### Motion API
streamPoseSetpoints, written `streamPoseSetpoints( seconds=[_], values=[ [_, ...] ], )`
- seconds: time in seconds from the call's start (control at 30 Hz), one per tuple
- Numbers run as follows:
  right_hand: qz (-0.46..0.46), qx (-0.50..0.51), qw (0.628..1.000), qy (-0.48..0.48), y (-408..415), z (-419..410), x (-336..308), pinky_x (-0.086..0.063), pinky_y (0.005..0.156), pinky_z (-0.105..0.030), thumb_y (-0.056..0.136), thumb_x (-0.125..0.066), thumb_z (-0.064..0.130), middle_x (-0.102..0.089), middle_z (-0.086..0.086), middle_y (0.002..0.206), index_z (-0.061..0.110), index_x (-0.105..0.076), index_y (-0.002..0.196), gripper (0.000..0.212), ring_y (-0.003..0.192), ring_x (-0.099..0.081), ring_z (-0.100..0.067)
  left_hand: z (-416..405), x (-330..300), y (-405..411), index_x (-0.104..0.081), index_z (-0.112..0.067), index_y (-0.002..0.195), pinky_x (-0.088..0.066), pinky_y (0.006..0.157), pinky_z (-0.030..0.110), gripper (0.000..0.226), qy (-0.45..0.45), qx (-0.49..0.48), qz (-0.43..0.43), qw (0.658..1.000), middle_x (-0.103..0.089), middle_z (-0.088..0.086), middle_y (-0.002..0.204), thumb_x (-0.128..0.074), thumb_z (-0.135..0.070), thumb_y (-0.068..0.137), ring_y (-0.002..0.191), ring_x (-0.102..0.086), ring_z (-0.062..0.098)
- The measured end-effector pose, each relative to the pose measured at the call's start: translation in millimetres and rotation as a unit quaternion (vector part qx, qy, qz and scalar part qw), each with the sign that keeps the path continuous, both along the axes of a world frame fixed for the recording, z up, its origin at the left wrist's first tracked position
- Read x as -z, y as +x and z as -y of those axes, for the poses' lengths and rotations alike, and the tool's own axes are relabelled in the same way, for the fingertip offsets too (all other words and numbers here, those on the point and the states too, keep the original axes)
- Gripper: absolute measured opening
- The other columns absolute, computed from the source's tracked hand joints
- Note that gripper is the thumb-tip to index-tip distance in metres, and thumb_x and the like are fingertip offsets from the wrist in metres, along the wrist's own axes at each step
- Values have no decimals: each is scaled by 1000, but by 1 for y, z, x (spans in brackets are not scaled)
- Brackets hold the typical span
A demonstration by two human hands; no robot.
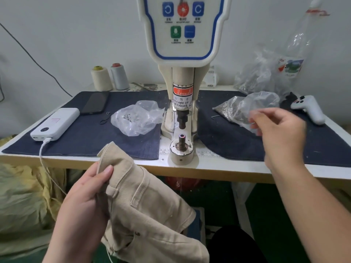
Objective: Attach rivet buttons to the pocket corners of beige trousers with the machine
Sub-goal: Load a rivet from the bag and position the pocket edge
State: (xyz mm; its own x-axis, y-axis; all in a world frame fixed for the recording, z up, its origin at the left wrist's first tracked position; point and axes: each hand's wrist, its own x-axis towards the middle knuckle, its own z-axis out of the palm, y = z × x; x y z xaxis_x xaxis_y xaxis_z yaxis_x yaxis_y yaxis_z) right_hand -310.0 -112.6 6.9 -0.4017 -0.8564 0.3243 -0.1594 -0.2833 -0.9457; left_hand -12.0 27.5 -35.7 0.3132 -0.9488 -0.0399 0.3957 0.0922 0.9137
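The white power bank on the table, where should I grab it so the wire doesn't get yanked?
Grip the power bank across its long sides near the middle, coming down from above. It lies flat on the dark cloth, so both long edges are free. The white cable plugs into the near end, so probably keep your fingers off that end. The phone lies apart from its far end.

— What can I read from here?

— The red label point(182, 91) on the machine's point(182, 76) column says "WARNING". The white sticker point(181, 103) below it reads "KE CARE OF" and "UR FINGER"; the rest is cut off.

— Any numbers?

— The ruler point(206, 154) printed on my table's edge shows 14, 15 and 16. The control panel's point(182, 25) button captions are too small to read.
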Motion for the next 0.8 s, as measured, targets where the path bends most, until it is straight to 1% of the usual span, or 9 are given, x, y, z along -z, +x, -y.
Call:
streamPoseSetpoints(
  seconds=[0.03, 0.1, 0.13, 0.2, 0.33, 0.5, 0.6, 0.7, 0.8],
  values=[
    [59, -66, 995, 44, 15, -8, 0, -48, 53, -19, 83, -72, 15, -72, 1, 68, 20, -72, 75, 9, 60, -64, -9, 0, 0, -1, -74, -10, 106, -59, 73, 33, 30, -2, 0, 2, 1000, -74, 16, 100, -56, -22, 86, 89, -73, 25],
    [138, -189, 962, 142, 43, -18, 0, -45, 45, -17, 82, -73, 10, -70, -2, 66, 12, -72, 76, 6, 54, -61, -10, -1, 0, -1, -75, -11, 105, -59, 72, 31, 29, -1, 0, 1, 1000, -73, 14, 98, -56, -23, 86, 87, -73, 24],
    [162, -231, 942, 182, 56, -22, 0, -42, 42, -17, 82, -73, 9, -69, -4, 65, 9, -72, 77, 5, 50, -59, -10, -2, 0, 0, -74, -11, 105, -59, 72, 31, 29, 0, 1, 0, 1000, -73, 14, 97, -56, -23, 86, 86, -72, 24],
    [200, -273, 910, 239, 74, -24, 1, -35, 36, -16, 82, -72, 8, -66, -5, 60, 5, -71, 78, 5, 43, -52, -9, -3, -1, 2, -73, -10, 107, -59, 73, 32, 31, 3, -2, -1, 1000, -73, 15, 98, -56, -24, 85, 87, -72, 25],
    [254, -283, 873, 307, 93, -23, 1, -27, 32, -15, 82, -72, 8, -62, -2, 55, 4, -68, 81, 6, 38, -44, -5, -4, 0, 3, -72, -9, 107, -59, 72, 32, 32, 13, -10, 2, 1000, -72, 17, 99, -57, -24, 84, 89, -71, 28],
    [323, -273, 834, 354, 102, -20, 0, -29, 30, -14, 84, -71, 8, -64, -2, 57, 4, -65, 79, 8, 36, -46, -4, -2, 1, 2, -69, -3, 108, -57, 72, 30, 33, 16, -9, -1, 1000, -69, 17, 95, -56, -24, 85, 87, -67, 28],
    [352, -268, 820, 362, 104, -19, 1, -30, 30, -14, 86, -69, 9, -65, -2, 58, 4, -65, 84, 7, 36, -48, -4, -1, 0, 1, -69, -4, 111, -58, 74, 33, 34, 14, -8, -8, 1000, -69, 18, 98, -55, -23, 86, 90, -68, 29],
    [368, -263, 815, 362, 104, -17, 2, -30, 30, -13, 89, -65, 8, -65, -2, 57, 4, -63, 93, 6, 36, -48, -4, -1, -1, 0, -69, -5, 110, -58, 71, 30, 33, 8, -8, -11, 1000, -70, 16, 93, -55, -22, 85, 84, -69, 26],
    [363, -262, 817, 365, 106, -16, 2, -30, 30, -13, 90, -64, 9, -65, -2, 56, 4, -63, 91, 5, 35, -49, -4, -1, -1, 0, -70, -6, 109, -58, 72, 30, 32, 10, -13, -15, 1000, -71, 14, 94, -55, -21, 85, 85, -70, 25]
  ],
)
